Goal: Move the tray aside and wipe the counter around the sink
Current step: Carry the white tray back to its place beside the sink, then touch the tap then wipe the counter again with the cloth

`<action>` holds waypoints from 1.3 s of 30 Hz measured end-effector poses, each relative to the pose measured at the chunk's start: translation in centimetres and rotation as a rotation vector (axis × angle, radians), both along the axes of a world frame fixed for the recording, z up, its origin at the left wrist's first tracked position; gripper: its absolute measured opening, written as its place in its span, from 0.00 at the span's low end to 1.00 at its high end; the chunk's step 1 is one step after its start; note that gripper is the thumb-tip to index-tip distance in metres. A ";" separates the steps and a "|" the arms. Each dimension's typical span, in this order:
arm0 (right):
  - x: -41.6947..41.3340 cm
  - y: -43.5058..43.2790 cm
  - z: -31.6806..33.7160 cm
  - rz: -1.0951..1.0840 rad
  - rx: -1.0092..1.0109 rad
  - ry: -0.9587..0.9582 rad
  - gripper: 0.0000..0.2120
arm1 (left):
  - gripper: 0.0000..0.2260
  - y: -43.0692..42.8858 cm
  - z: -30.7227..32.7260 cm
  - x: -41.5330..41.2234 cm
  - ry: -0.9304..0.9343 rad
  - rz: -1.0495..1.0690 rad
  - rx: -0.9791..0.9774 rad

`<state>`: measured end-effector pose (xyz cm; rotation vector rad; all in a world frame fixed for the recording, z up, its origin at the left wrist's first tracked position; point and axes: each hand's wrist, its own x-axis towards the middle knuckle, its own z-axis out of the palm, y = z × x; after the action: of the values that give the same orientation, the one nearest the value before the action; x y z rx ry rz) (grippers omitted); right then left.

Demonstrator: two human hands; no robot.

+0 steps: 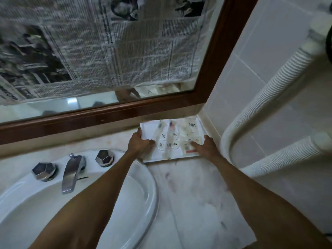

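A white rectangular tray (149, 127) lies on the marble counter (194, 194) in the far right corner, below the mirror. It holds several small wrapped toiletries. My left hand (139, 144) grips the tray's left edge, thumb on the rim. My right hand (206, 146) clasps its right front corner, fingers lying over the packets. The white oval sink (147, 191) sits to the left, under my left forearm. No cloth is in view.
A chrome faucet (71, 172) with two faceted knobs (44, 170) (104, 157) stands behind the basin. A wood-framed mirror (212, 62), covered with newspaper, hangs above. White ribbed hoses (265, 97) run along the tiled wall on the right.
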<state>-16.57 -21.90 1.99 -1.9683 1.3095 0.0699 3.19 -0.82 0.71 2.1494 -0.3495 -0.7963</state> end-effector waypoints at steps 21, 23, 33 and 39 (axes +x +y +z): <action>0.3 -3.9 -3.7 0.185 -0.112 0.023 0.71 | 0.51 -4.6 -2.8 -0.9 0.128 0.074 0.009; 0.3 -3.7 -3.9 0.169 -0.132 -0.005 0.67 | 0.51 -4.8 -2.7 -1.0 0.130 0.089 0.004; 0.7 -3.2 -3.2 0.097 -0.224 -0.020 0.53 | 0.48 -5.2 -2.7 -0.6 0.180 0.075 0.004; 2.2 0.0 -0.5 0.150 -0.259 0.064 0.52 | 0.37 -2.1 0.9 -0.3 -0.015 -0.090 0.061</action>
<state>-14.38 -21.86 1.48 -2.3000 1.2612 0.0370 2.85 -2.90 1.66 2.2108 -0.4374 -0.8518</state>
